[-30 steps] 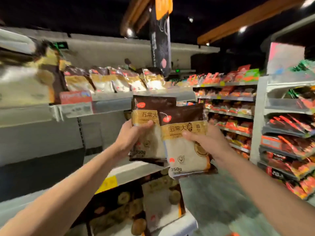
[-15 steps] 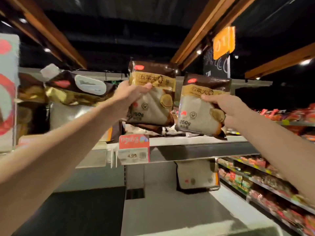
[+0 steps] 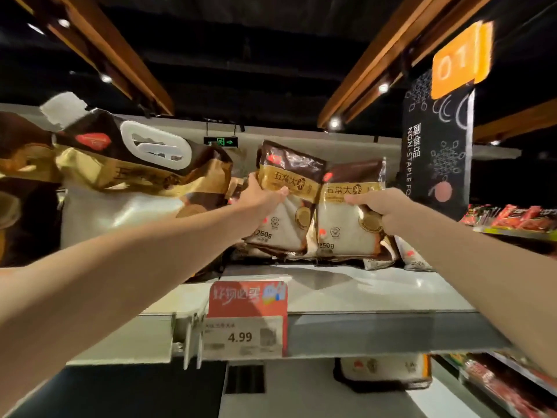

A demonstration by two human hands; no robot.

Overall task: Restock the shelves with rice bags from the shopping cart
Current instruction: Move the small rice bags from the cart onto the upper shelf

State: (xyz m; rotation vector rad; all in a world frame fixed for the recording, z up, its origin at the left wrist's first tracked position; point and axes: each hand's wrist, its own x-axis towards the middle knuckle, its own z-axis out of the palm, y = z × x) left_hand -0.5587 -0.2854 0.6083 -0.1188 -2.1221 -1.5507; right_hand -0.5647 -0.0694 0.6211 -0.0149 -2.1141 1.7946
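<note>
Two small brown, gold and white 250 g rice bags are held side by side at the back of the top shelf (image 3: 346,294). My left hand (image 3: 259,200) grips the left rice bag (image 3: 286,218) by its left edge, thumb across the gold band. My right hand (image 3: 382,209) grips the right rice bag (image 3: 340,227) on its right side. Both bags stand upright with their bottoms at or just above the shelf surface. More small rice bags (image 3: 413,257) lie flat behind and to the right. The shopping cart is out of view.
A large rice bag with a white handle (image 3: 135,176) stands left of my left hand. A red promotion tag and a 4.99 price label (image 3: 244,324) hang on the shelf's front edge. Snack shelves (image 3: 512,221) run along the right. A black hanging banner (image 3: 437,152) is behind.
Both hands have carried the two rice bags up from chest height and pushed them further in over the top shelf. The bags now sit lower, close to the shelf surface.
</note>
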